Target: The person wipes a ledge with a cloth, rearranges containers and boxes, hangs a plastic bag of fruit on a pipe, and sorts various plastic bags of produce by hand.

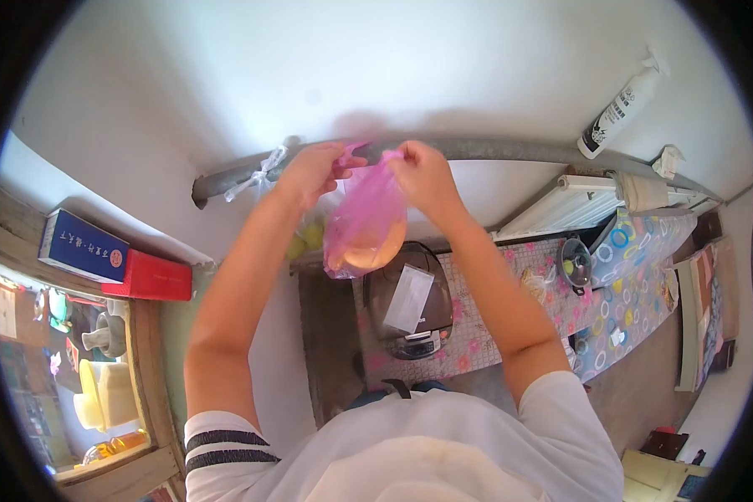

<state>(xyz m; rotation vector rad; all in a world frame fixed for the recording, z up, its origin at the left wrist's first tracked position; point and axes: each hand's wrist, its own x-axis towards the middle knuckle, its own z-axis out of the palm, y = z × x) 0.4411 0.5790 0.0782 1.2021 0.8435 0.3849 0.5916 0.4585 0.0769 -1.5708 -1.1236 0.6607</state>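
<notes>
A thin pink plastic bag (375, 199) hangs in front of the grey pipe, with a round orange-yellow thing (366, 253) showing through its lower part; I cannot make out its kind. My right hand (422, 174) pinches the top right edge of the bag. My left hand (314, 171) is at the other side of the opening, fingers curled on a pink strip of the bag. Close to my left wrist, a clear plastic bag (262, 177) is knotted on the pipe (494, 151). Green round fruits (311, 236) hang partly hidden behind the pink bag.
Below stands a dark rice cooker (385, 289) with a white packet (409, 299) on its lid, on a flowered tablecloth (477, 343). A white spray bottle (619, 111) stands on the pipe at right. Blue and red boxes (84, 245) sit atop the cabinet at left.
</notes>
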